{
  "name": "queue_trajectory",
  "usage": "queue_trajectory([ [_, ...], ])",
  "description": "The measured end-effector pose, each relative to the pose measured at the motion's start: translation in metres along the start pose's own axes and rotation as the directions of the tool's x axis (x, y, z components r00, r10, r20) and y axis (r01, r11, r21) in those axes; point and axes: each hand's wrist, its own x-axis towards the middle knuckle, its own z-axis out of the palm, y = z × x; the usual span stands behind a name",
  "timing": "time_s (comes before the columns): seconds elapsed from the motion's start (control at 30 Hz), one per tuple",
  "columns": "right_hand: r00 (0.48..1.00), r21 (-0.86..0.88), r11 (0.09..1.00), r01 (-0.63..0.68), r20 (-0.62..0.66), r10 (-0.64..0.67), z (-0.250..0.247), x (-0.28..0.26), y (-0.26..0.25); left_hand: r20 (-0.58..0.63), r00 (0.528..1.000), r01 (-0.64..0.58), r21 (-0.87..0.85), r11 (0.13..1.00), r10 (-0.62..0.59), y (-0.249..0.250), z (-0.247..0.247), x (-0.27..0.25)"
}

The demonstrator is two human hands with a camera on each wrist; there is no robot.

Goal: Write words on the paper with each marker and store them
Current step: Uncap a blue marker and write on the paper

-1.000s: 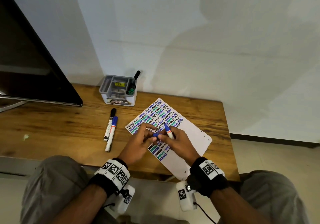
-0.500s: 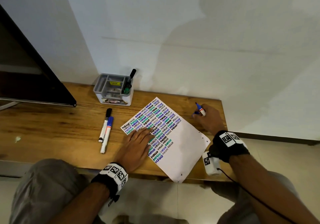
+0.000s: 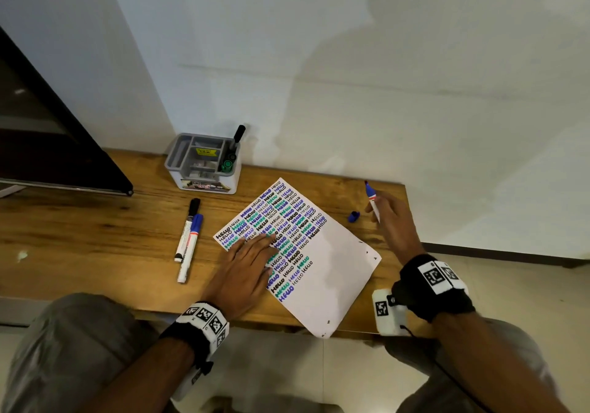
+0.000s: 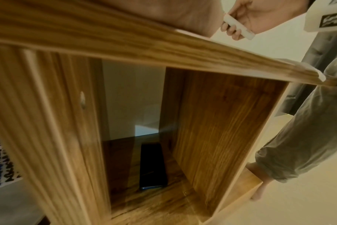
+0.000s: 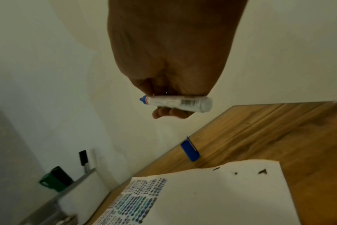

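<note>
On the table's (image 3: 95, 243) far right, the right hand (image 3: 394, 224) keeps its grip curled round an uncapped blue marker (image 3: 372, 200), tip up, its blue cap (image 3: 353, 216) lying just left. The left hand (image 3: 247, 269) rests flat, grip wide, on the paper (image 3: 332, 272). Two capped markers (image 3: 188, 237) lie left of the paper; the organizer (image 3: 201, 163) far behind holds two more.

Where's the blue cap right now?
In the head view the blue cap lies on the table, right of the paper, beside the right hand.
</note>
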Motion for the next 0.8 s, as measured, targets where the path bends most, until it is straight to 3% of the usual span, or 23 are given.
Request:
queue_trajectory([
  [0.1,0.978,0.099,0.995,0.026,0.204,-0.046,0.007,-0.021,-0.005,0.046,0.997,-0.059,0.038,0.998,0.057,-0.001,0.001,0.000],
  [0.2,0.914,0.274,0.962,0.020,0.384,-0.129,0.019,-0.034,0.000,0.112,0.988,-0.116,0.081,0.990,0.107,0.000,0.002,0.000],
  [0.37,0.818,0.610,0.734,-0.299,0.560,-0.132,0.028,-0.048,0.004,0.134,0.987,-0.100,0.092,0.991,0.087,0.000,0.001,0.000],
  [0.43,0.806,0.670,0.661,-0.337,0.568,-0.164,0.032,-0.052,0.010,0.110,0.991,-0.085,0.085,0.993,0.075,0.001,0.000,-0.001],
  [0.5,0.836,0.673,0.682,-0.286,0.523,-0.166,0.041,-0.054,0.016,0.091,0.993,-0.083,0.087,0.993,0.075,0.000,0.000,-0.002],
  [0.63,0.931,0.473,0.873,-0.117,0.359,-0.070,0.059,-0.059,0.026,0.091,0.991,-0.105,0.096,0.990,0.096,0.000,0.001,-0.001],
  [0.7,0.940,0.365,0.931,-0.020,0.325,-0.107,0.065,-0.060,0.029,0.102,0.989,-0.117,0.092,0.989,0.108,0.000,0.002,-0.001],
  [0.8,0.909,0.330,0.942,0.064,0.371,-0.192,0.069,-0.058,0.032,0.117,0.986,-0.134,0.092,0.987,0.123,-0.001,0.003,0.001],
])
